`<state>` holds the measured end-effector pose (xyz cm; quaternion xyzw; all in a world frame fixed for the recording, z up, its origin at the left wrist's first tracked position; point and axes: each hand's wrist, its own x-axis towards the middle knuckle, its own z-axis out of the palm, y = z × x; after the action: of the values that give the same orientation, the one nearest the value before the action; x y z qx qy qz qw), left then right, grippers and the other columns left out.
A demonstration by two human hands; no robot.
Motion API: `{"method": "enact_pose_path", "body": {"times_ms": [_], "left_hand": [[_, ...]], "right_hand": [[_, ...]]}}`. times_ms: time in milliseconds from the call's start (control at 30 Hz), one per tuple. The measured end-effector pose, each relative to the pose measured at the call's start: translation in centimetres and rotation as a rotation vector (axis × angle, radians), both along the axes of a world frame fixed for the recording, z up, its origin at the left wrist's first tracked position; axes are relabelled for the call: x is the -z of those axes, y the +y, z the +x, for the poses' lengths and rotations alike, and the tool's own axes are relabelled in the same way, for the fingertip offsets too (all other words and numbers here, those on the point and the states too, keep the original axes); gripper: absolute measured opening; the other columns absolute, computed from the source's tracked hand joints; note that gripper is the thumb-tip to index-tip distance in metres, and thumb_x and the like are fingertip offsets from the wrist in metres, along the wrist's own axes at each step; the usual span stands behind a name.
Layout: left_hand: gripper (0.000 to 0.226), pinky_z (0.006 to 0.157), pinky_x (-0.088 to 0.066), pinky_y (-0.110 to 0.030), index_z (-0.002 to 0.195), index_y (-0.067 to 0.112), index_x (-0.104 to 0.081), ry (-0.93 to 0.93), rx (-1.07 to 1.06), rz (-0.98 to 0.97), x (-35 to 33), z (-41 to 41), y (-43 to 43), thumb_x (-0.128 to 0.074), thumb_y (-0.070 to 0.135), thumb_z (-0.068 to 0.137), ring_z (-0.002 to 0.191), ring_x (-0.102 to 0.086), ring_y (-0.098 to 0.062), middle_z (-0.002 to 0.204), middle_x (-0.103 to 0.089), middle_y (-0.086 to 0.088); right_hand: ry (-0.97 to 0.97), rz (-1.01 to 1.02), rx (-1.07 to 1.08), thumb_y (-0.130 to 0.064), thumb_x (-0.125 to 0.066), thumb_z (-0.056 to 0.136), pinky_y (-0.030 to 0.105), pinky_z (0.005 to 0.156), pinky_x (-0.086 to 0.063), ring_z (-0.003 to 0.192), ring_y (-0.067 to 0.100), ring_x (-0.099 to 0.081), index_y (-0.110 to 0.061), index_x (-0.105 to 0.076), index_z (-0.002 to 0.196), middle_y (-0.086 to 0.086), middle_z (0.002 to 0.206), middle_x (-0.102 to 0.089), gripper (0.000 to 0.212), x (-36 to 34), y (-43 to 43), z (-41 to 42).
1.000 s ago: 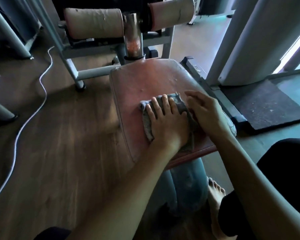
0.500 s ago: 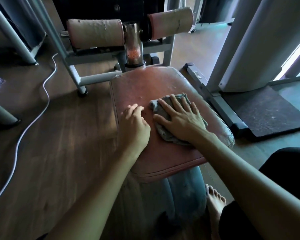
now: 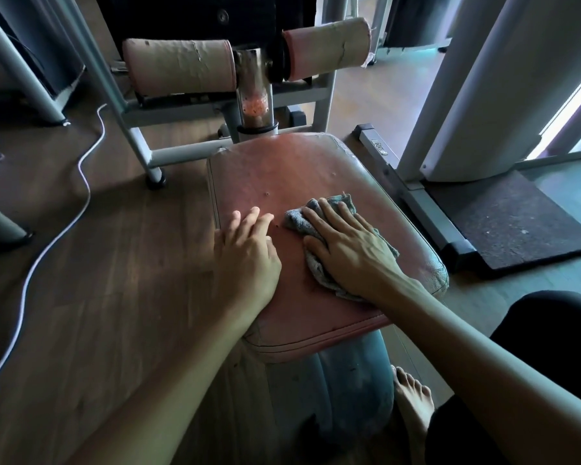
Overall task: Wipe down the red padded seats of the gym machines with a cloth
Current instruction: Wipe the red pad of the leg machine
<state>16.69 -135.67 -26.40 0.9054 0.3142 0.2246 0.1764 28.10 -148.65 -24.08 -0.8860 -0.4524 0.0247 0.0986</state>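
A worn red padded seat [image 3: 282, 172] fills the middle of the head view, cracked at its near right corner. On its right half lies a crumpled grey cloth [image 3: 296, 221]. My right hand [image 3: 349, 246] presses flat on the cloth with fingers spread, covering most of it. Near the seat's left edge my left hand [image 3: 245, 256] rests palm down on the bare pad, holding nothing, a short gap from the cloth.
Two faded roller pads [image 3: 178, 68] on a chrome post [image 3: 255, 95] stand just beyond the seat. A white cable [image 3: 84, 172] snakes over the wooden floor at left. A black rubber mat [image 3: 510, 223] and white machine uprights lie at right. My bare foot [image 3: 413, 401] is below the seat.
A second ago my left hand pressed the cloth. It has since slid off to the seat's left side, and my right hand has come onto the cloth.
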Motion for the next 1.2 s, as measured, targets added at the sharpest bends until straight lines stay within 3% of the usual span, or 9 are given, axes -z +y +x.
{"method": "enact_pose_path", "body": {"times_ms": [133,233,400,467,600,767,867,1100,1200], "left_hand": [[0.05,0.114,-0.03,-0.055,0.132,0.015,-0.062,0.007,-0.008,-0.001,-0.4,0.0,-0.1,-0.037,0.02,0.089,0.141,-0.042,-0.034,0.146,-0.054,-0.006],[0.049,0.115,-0.031,-0.051,0.13,0.015,-0.064,-0.01,-0.018,-0.017,-0.5,0.1,0.1,-0.039,0.018,0.088,0.14,-0.044,-0.032,0.144,-0.057,-0.006],[0.042,0.111,-0.041,-0.046,0.118,0.009,-0.07,-0.048,-0.07,-0.128,-2.4,-0.1,1.0,-0.045,0.013,0.084,0.126,-0.056,-0.031,0.132,-0.065,-0.011],[0.041,0.109,-0.042,-0.042,0.114,0.007,-0.071,-0.042,-0.139,-0.191,-4.8,-1.1,1.7,-0.046,0.011,0.082,0.121,-0.059,-0.031,0.128,-0.066,-0.013],[0.035,0.101,-0.037,-0.028,0.107,0.0,-0.072,-0.03,-0.242,-0.305,-12.8,-4.6,3.2,-0.051,0.003,0.079,0.112,-0.064,-0.036,0.117,-0.069,-0.019],[0.029,0.098,-0.047,-0.037,0.114,0.008,-0.07,0.041,-0.345,-0.336,-26.3,-12.3,4.1,-0.06,0.004,0.088,0.111,-0.063,-0.031,0.118,-0.069,-0.011],[0.032,0.098,-0.049,-0.04,0.117,0.009,-0.069,0.042,-0.408,-0.37,-34.2,-18.0,4.2,-0.061,0.003,0.087,0.111,-0.064,-0.03,0.118,-0.07,-0.01],[0.03,0.095,-0.047,-0.035,0.12,0.014,-0.068,0.056,-0.608,-0.445,-49.2,-32.1,3.6,-0.058,0.009,0.092,0.114,-0.064,-0.028,0.12,-0.071,-0.008],[0.028,0.093,-0.051,-0.042,0.116,0.015,-0.07,0.039,-0.681,-0.438,-53.4,-37.4,3.3,-0.059,0.014,0.09,0.109,-0.066,-0.03,0.113,-0.073,-0.009]], "right_hand": [[0.02,0.084,-0.108,-0.044,-0.033,0.106,0.033,0.124,-0.008,0.153,0.019,-0.01,-0.027,-0.024,0.157,-0.004,0.165,-0.015,0.054,0.6,0.4,1.6],[0.051,0.22,-0.189,-0.032,-0.044,0.104,0.027,0.121,-0.014,0.15,0.02,-0.024,-0.019,-0.039,0.151,0.001,0.16,-0.031,0.049,0.8,1.0,2.9],[0.295,0.273,-0.171,-0.022,-0.047,0.104,0.009,0.107,-0.02,0.144,0.009,-0.03,-0.024,-0.045,0.148,-0.008,0.157,-0.036,0.044,-1.5,3.3,4.4],[0.384,0.235,-0.159,-0.021,-0.046,0.104,0.014,0.11,-0.023,0.144,0.012,-0.033,-0.023,-0.045,0.148,-0.007,0.156,-0.038,0.043,-3.9,4.1,3.9],[0.477,0.148,-0.222,-0.02,-0.045,0.105,0.013,0.108,-0.023,0.141,0.017,-0.039,-0.019,-0.045,0.148,-0.002,0.156,-0.039,0.043,-11.8,5.4,0.6],[0.529,0.06,-0.356,-0.021,-0.044,0.106,0.02,0.111,-0.029,0.139,0.017,-0.041,-0.023,-0.041,0.15,0.0,0.157,-0.037,0.044,-25.2,7.4,-6.1],[0.558,0.052,-0.404,-0.019,-0.045,0.105,0.007,0.103,-0.023,0.137,0.014,-0.042,-0.024,-0.043,0.149,-0.002,0.156,-0.039,0.044,-33.3,8.7,-11.0],[0.624,0.05,-0.507,-0.019,-0.049,0.103,-0.006,0.09,-0.02,0.134,0.008,-0.042,-0.029,-0.046,0.147,-0.01,0.153,-0.042,0.045,-47.3,10.6,-23.0],[0.653,0.053,-0.558,-0.021,-0.049,0.103,0.0,0.091,-0.025,0.131,0.007,-0.045,-0.031,-0.047,0.145,-0.011,0.15,-0.045,0.043,-50.9,11.1,-27.2]]}}
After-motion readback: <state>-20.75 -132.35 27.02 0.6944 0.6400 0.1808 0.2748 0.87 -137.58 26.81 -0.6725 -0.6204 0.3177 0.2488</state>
